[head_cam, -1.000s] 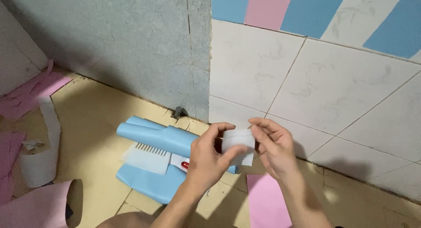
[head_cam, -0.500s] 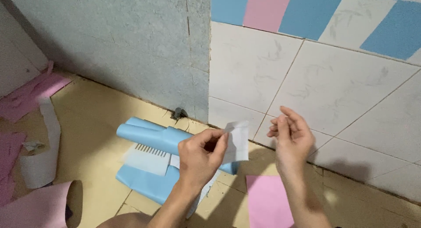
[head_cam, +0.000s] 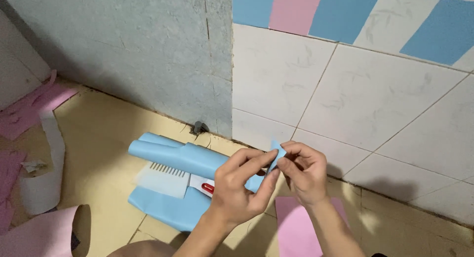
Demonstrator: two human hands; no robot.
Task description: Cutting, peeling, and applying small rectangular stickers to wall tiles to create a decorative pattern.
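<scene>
My left hand (head_cam: 242, 190) and my right hand (head_cam: 303, 172) meet in front of me, low against the tiled wall. Both pinch a small light-blue piece of film (head_cam: 275, 153) between thumb and fingertips; it stands on edge between them. Below the hands lies a rolled light-blue sheet (head_cam: 182, 157) on the yellow floor, with a white toothed scraper (head_cam: 163, 179) and a red-tipped tool (head_cam: 208, 188) resting on it. A pink sheet (head_cam: 296, 227) lies flat under my right wrist.
White wall tiles (head_cam: 375, 104) carry blue and pink film panels (head_cam: 296, 10) at the top. A grey rough wall (head_cam: 138, 59) stands to the left. A pink roll (head_cam: 44, 235) lies bottom left, with white backing strips (head_cam: 47, 163) and pink scraps (head_cam: 24, 114) on the floor.
The hands were apart half a second ago, with the piece in my left hand only. Now my right hand has come back and both pinch the piece, which shows its blue side.
</scene>
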